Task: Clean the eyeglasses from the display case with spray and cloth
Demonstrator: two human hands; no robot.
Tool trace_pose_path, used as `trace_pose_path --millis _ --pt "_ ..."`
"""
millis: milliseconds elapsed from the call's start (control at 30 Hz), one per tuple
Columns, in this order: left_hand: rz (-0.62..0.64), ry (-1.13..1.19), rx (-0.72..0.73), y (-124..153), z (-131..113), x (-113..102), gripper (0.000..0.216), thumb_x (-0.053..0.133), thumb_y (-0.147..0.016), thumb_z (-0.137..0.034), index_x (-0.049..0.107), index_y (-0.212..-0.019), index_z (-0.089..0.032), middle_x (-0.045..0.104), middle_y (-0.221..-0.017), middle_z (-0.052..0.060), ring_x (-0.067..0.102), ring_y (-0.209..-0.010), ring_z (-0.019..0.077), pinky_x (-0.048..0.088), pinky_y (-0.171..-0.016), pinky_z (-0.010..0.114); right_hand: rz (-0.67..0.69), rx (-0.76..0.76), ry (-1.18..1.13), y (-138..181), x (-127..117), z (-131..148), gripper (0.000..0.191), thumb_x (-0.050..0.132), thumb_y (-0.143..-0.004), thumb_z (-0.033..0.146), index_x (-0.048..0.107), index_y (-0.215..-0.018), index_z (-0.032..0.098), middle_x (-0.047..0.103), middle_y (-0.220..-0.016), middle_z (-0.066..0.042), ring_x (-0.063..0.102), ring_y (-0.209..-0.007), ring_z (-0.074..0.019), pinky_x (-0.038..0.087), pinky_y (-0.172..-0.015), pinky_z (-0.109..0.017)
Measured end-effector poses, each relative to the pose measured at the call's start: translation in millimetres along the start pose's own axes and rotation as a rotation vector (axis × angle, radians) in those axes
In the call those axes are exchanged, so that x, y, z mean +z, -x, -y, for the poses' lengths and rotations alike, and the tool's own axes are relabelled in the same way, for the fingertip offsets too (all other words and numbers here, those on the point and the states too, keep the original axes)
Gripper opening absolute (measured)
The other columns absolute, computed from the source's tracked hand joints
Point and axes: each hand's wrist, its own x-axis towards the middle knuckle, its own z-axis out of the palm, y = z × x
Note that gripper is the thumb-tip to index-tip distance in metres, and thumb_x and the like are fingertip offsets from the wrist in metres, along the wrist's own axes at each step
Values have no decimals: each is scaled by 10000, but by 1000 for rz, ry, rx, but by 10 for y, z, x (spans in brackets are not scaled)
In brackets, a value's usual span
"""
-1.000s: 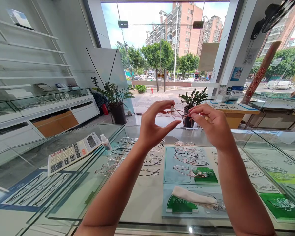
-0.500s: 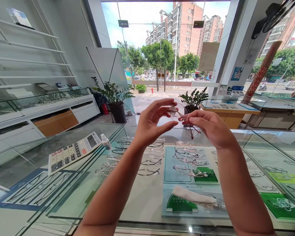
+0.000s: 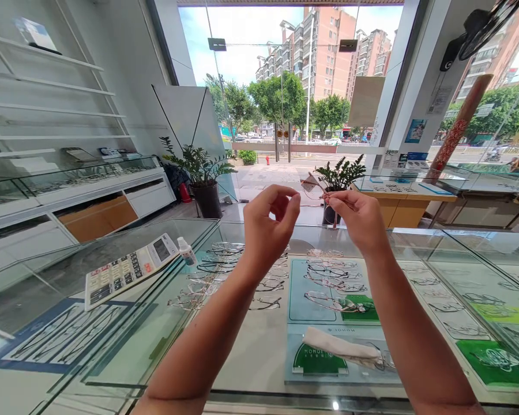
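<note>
A pair of thin-framed eyeglasses [image 3: 312, 183] with a reddish-pink frame is held up over the counter. My right hand [image 3: 358, 216] pinches it near the hinge, between thumb and fingers. The lens nearer my left side is tilted, and one temple hangs down below my fingertips. My left hand [image 3: 270, 222] is a short way left of the eyeglasses, apart from them. Its thumb and index fingertips come together in a pinch, and I cannot make out whether anything small is between them.
Rows of eyeglasses [image 3: 268, 285] lie in the glass display counter [image 3: 251, 346]. A folded cloth [image 3: 341, 343] rests at the front. To the left are a calculator [image 3: 132, 271] and a small white bottle [image 3: 186, 252]. Potted plants [image 3: 205, 190] stand beyond the counter.
My left hand has let go of the eyeglasses, drawn back slightly left and closed into a pinch. My right hand has turned the eyeglasses, with the lens tilted up.
</note>
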Motion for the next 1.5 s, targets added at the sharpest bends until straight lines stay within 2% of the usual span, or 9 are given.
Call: trace_pose_path --millis 133,367,533,667,800,900,1067,1333,1500 --pt "300 180 -244 46 -15 95 286 731 -973 -489 812 -954 -215 616 -627 -7 482 -555 118 375 -495 270 -64 -275 210 116 176 50 140 679 -974 262 809 -970 210 846 -1116 -107 785 -1056 -259 603 -991 -485" --pt "316 419 -508 -12 313 170 381 845 -845 -586 793 -907 -214 542 -584 -31 356 -476 74 263 -435 240 -38 -451 460 256 392 38 261 581 -1024 180 791 -1175 219 810 -1265 -144 751 -1209 -310 571 -1057 -540" --pt "329 163 -380 -132 593 24 248 792 -886 -473 784 -906 -226 472 -568 -45 360 -520 109 272 -523 278 44 -412 496 229 364 33 226 616 -1005 221 772 -1169 220 803 -1276 -138 729 -1200 -322 544 -1046 -534" --pt "541 -377 -210 -217 951 -126 182 677 -954 -337 812 -970 -216 561 -633 -9 468 -601 148 339 -623 308 37 -375 548 178 283 47 142 613 -983 246 686 -860 246 762 -928 -67 664 -884 -254 508 -833 -433" --pt "807 -789 -279 -149 1387 -121 263 622 -975 -307 831 -1105 -213 754 -886 80 646 -825 235 440 -734 328 16 -293 523 193 249 91 519 607 -979 304 297 -566 258 289 -547 54 238 -559 -137 277 -594 -341" --pt "889 -859 -358 -42 1646 -68 261 645 -935 -290 844 -1076 -200 789 -1015 121 684 -939 283 489 -799 348 66 -269 497 227 235 153 592 594 -988 313 183 -566 256 131 -575 67 125 -589 -136 199 -580 -346" --pt "976 -915 -407 26 1864 -16 256 664 -886 -263 844 -1053 -190 797 -1043 147 693 -988 308 528 -861 374 111 -306 444 248 146 284 599 681 -923 320 206 -564 258 161 -604 56 145 -602 -137 193 -569 -341" --pt "1131 -931 -390 47 2140 122 185 777 -865 -227 830 -1011 -126 772 -1070 200 709 -1096 351 557 -989 477 106 -236 218 341 -5 528 630 626 -1002 384 228 -534 243 164 -565 43 163 -562 -121 172 -509 -326" --pt "1131 -898 -386 174 2286 150 382 702 -1037 -397 677 -1342 -168 688 -1355 131 700 -1174 265 619 -1007 486 59 -277 191 366 -39 612 618 625 -1015 357 241 -546 236 177 -558 40 169 -549 -122 177 -522 -337"
